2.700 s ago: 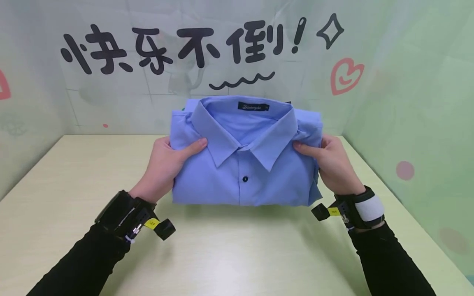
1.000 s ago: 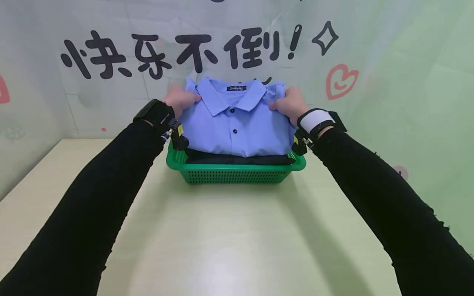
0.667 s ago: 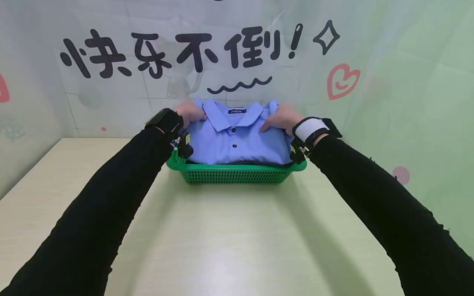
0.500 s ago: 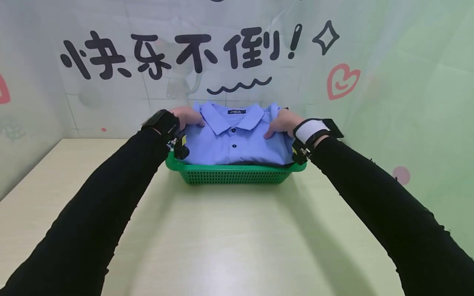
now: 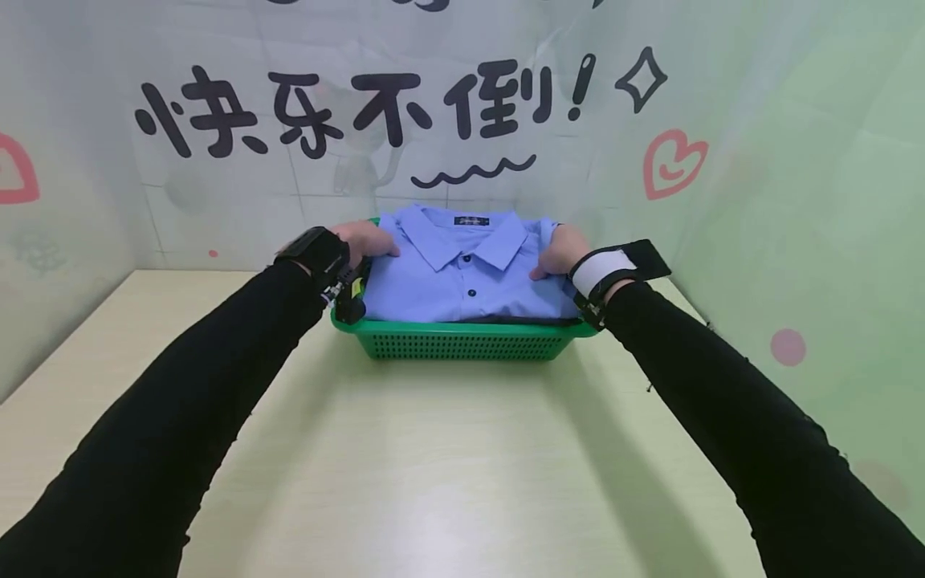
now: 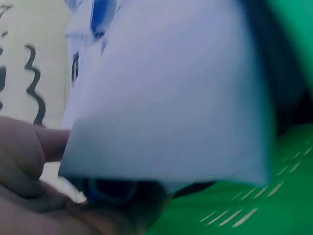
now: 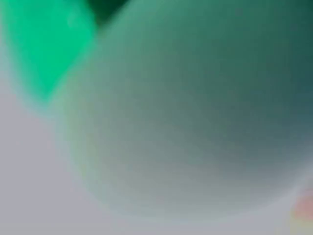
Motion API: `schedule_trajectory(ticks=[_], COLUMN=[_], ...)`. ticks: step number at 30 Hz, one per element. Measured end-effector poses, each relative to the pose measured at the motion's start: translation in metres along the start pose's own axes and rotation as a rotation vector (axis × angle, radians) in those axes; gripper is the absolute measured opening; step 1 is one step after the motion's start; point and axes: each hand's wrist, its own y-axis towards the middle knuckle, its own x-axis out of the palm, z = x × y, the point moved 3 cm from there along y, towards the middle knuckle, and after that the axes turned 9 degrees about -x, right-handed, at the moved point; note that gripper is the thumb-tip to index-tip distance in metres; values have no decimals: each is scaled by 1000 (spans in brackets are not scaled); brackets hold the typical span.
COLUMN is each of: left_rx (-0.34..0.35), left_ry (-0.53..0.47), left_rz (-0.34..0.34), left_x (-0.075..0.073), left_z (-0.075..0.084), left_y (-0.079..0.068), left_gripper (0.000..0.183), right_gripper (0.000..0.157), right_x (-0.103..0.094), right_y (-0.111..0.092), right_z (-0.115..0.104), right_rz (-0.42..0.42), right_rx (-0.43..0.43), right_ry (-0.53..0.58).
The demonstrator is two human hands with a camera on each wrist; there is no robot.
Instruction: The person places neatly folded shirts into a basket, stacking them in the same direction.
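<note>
A folded light-blue button-up shirt point(image 5: 426, 285) lies collar at the back in the green plastic basket point(image 5: 462, 345), over a folded black cloth point(image 5: 527, 322). My left hand point(image 5: 364, 241) grips the shirt's left side, thumb on top. In the left wrist view, the left hand's fingers point(image 6: 73, 218) reach under the shirt's edge point(image 6: 166, 107), inside the basket point(image 6: 220, 210). At the opposite side my right hand point(image 5: 564, 251) holds the shirt with its thumb on the front, the other fingers hidden. The right wrist view is mostly a blurred shape, with the bright green rim point(image 7: 49, 44) beside it.
The basket stands at the back of a pale wooden table point(image 5: 433, 466), close to the printed fabric backdrop point(image 5: 238, 213). A green fabric wall point(image 5: 817, 241) runs along the right side.
Both hands have carried the shirt forward from over the table and down into the basket. In the last half second the shirt has settled slightly lower, and the head view has shifted a little.
</note>
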Motion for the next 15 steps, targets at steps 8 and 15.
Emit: schedule_trajectory(ticks=[8, 15], left_rx=[64, 139], left_ry=[-108, -231], left_rz=[16, 12], left_x=[9, -6], left_z=[-3, -19], left_y=[-15, -52], left_gripper=[69, 61], right_gripper=[44, 31], right_x=[-11, -17], right_y=[-12, -40], right_z=[8, 7], right_rz=[-25, 59], right_rx=[-58, -184], right_ry=[-26, -19])
